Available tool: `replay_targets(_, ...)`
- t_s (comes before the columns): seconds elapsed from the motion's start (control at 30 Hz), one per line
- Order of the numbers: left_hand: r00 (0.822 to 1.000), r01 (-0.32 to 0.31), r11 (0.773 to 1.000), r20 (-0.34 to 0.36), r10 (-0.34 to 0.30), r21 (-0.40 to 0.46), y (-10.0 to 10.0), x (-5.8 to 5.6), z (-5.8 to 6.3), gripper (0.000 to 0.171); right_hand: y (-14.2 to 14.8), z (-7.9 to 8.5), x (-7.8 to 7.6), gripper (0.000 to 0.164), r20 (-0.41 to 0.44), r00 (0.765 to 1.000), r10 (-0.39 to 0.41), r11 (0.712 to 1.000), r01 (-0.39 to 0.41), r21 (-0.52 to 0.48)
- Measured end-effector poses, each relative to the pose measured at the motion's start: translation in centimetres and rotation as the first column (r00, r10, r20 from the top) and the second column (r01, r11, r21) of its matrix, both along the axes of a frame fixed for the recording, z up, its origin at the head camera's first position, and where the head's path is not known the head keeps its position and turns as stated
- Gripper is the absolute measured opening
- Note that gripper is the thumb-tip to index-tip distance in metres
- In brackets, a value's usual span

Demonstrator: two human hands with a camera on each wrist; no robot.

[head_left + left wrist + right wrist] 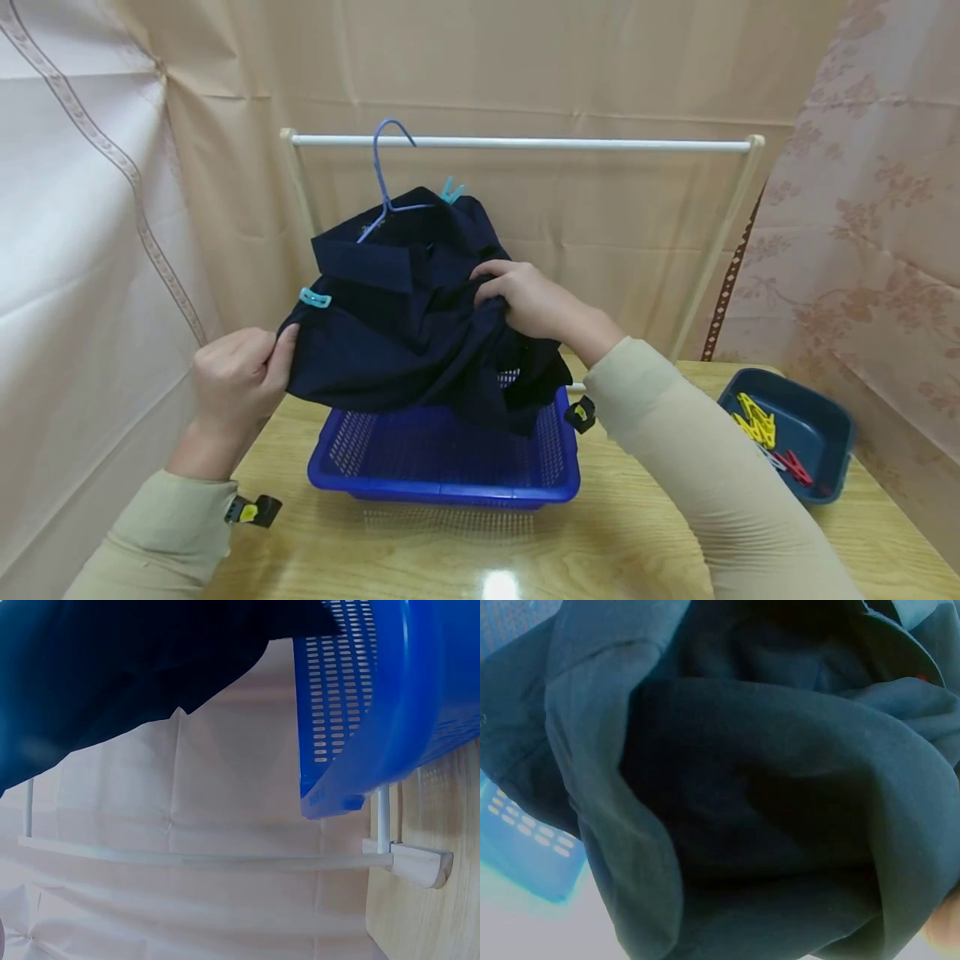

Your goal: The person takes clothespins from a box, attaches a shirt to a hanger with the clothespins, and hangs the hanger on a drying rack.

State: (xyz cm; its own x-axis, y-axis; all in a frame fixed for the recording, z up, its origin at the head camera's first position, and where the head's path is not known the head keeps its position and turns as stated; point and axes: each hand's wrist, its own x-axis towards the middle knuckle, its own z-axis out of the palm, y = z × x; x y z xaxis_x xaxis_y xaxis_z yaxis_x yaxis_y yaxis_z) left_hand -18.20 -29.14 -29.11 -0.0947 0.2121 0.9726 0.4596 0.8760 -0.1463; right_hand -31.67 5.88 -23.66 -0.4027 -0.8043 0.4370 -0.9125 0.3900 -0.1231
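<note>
A dark navy collared shirt (367, 342) hangs on a blue wire hanger (381, 167), whose hook rises in front of the white rail. My left hand (238, 375) pinches the shirt's edge at the left, thumb on top. On the other side my right hand (528, 300) grips a bunched fold of the cloth. One turquoise clothespin (315, 297) sits on the left shoulder and another clothespin (452, 192) on the far shoulder. In the right wrist view the shirt's folds (765, 810) fill most of the picture.
Below the shirt, a blue perforated basket (442, 490) stands on the wooden table (622, 517). Behind it rises a rack with a white rail (570, 145). At the right is a dark teal bin (825, 433) with yellow clothespins (756, 421) and a red clothespin (793, 468).
</note>
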Motion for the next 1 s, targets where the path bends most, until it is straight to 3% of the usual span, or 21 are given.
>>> replay_targets(0.23, 1.000, -0.007, 1.000, 0.022, 0.007, -0.025, 0.0, -0.3, -0.2, 0.057, 0.7, 0.8, 0.5, 0.028, 0.027, 0.999, -0.029, 0.999, 0.028, 0.024)
replay_targets(0.37, 1.000, -0.007, 0.999, 0.006, 0.007, -0.035, 0.1, -0.4, -0.2, 0.056, 1.2, 0.9, 0.5, 0.033, -0.006, 1.000, -0.016, 1.000, 0.016, 0.011)
replay_targets(0.53, 0.997, 0.042, 0.999, -0.058, -0.043, -0.014, 0.9, -0.8, -0.1, 0.057, 1.9, 1.4, 0.5, 0.032, -0.059, 0.998, 0.009, 1.000, -0.010, -0.018)
replay_targets(0.67, 0.993, 0.091, 0.996, -0.069, -0.092, -0.008, 1.6, -0.7, 0.2, 0.058, 2.5, 1.9, 0.6, 0.032, -0.054, 0.999, 0.003, 1.000, -0.004, -0.015)
replay_targets(1.0, 0.992, 0.103, 0.995, -0.076, -0.103, -0.016, 2.7, -1.5, 0.0, 0.057, 4.4, 2.8, 0.9, 0.037, -0.033, 0.999, -0.039, 0.999, 0.039, 0.009)
